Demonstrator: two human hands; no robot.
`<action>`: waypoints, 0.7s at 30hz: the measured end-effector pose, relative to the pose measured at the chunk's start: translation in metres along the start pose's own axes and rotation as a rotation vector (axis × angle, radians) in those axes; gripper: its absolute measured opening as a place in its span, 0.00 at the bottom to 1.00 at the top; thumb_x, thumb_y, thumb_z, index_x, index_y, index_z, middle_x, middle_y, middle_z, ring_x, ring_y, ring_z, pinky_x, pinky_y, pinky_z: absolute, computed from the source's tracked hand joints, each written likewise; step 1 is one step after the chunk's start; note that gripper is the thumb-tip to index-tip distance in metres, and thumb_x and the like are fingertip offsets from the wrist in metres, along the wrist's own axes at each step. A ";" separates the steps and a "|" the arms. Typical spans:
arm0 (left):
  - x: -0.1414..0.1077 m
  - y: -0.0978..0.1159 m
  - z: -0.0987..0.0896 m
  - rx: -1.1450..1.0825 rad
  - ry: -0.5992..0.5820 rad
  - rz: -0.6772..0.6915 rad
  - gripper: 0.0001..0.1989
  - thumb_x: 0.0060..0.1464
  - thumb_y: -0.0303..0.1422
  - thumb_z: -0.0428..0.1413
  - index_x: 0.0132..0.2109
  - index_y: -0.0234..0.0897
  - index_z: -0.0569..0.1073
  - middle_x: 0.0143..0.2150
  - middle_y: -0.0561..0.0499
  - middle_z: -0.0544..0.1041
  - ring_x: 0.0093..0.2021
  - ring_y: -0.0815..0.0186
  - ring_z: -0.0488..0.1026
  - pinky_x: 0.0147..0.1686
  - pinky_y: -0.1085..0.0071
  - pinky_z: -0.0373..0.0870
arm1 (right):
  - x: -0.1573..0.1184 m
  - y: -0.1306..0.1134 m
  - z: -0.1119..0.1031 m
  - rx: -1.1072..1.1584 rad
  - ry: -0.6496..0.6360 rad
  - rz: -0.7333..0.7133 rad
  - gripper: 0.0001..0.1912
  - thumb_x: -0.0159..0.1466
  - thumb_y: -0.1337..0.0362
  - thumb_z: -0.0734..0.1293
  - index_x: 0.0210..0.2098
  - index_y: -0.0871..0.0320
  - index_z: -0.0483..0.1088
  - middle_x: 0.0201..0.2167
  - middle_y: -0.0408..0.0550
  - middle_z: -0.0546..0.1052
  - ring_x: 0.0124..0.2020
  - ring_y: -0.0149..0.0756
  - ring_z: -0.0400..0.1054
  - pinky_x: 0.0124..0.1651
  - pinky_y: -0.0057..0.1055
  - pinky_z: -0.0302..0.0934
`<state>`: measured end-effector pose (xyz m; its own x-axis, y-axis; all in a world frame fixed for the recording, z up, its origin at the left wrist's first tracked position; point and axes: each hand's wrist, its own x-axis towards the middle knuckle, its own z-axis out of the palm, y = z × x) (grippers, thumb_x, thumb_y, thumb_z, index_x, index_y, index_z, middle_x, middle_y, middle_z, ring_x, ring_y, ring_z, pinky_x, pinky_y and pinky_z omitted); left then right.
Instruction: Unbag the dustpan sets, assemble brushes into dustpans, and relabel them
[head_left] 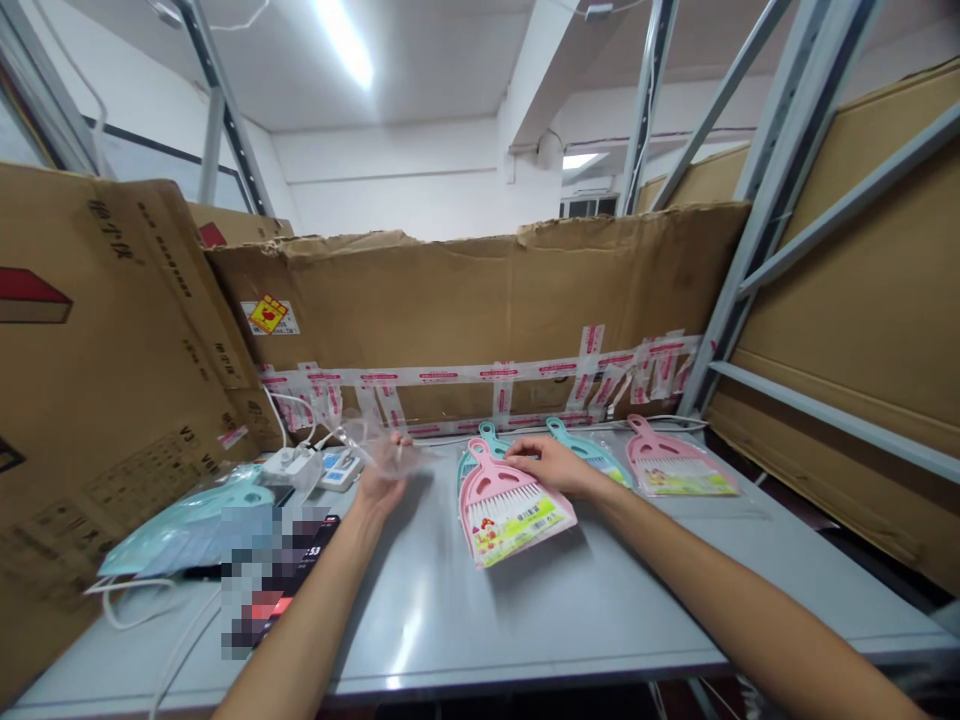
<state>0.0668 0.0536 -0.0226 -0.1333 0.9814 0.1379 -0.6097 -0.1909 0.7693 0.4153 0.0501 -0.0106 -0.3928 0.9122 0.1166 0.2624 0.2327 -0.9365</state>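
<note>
Our left hand (386, 470) was raised, its fingers (402, 440) curled inward, the bare left forearm (330, 585) rising from the lower left. Our right hand (553, 465) was pinching, back upward, the bare right forearm (682, 560) slanting in from the lower right.

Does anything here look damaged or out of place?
Yes, the cardboard panel behind the table looks damaged: its top edge is ragged, and printed tape patches its lower part. White cables also straggle loosely at the table's left. The pink dustpan set sits askew over a teal one, but the right hand is touching it.
</note>
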 end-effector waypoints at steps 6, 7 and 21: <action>-0.016 -0.010 0.007 -0.006 -0.109 -0.101 0.20 0.56 0.40 0.73 0.31 0.43 0.68 0.40 0.49 0.77 0.44 0.57 0.78 0.46 0.62 0.77 | -0.015 -0.012 -0.003 0.175 -0.083 0.076 0.25 0.60 0.42 0.82 0.44 0.57 0.85 0.36 0.49 0.86 0.33 0.39 0.77 0.34 0.31 0.67; -0.018 -0.010 0.009 0.015 -0.122 -0.115 0.21 0.54 0.42 0.74 0.32 0.44 0.68 0.41 0.48 0.77 0.43 0.57 0.77 0.45 0.63 0.76 | -0.017 -0.014 -0.001 0.192 -0.109 0.079 0.25 0.60 0.42 0.82 0.44 0.57 0.85 0.36 0.49 0.86 0.33 0.38 0.77 0.34 0.31 0.67; -0.037 -0.036 0.037 0.135 -0.179 -0.043 0.23 0.52 0.49 0.75 0.34 0.43 0.72 0.40 0.49 0.75 0.44 0.55 0.76 0.48 0.60 0.76 | -0.028 -0.013 0.040 0.154 -0.336 -0.073 0.21 0.62 0.44 0.81 0.42 0.55 0.88 0.42 0.49 0.88 0.42 0.40 0.80 0.48 0.34 0.71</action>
<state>0.1228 0.0248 -0.0319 0.0382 0.9785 0.2026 -0.5004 -0.1568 0.8515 0.3878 0.0081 -0.0146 -0.6796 0.7275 0.0937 0.0976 0.2163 -0.9714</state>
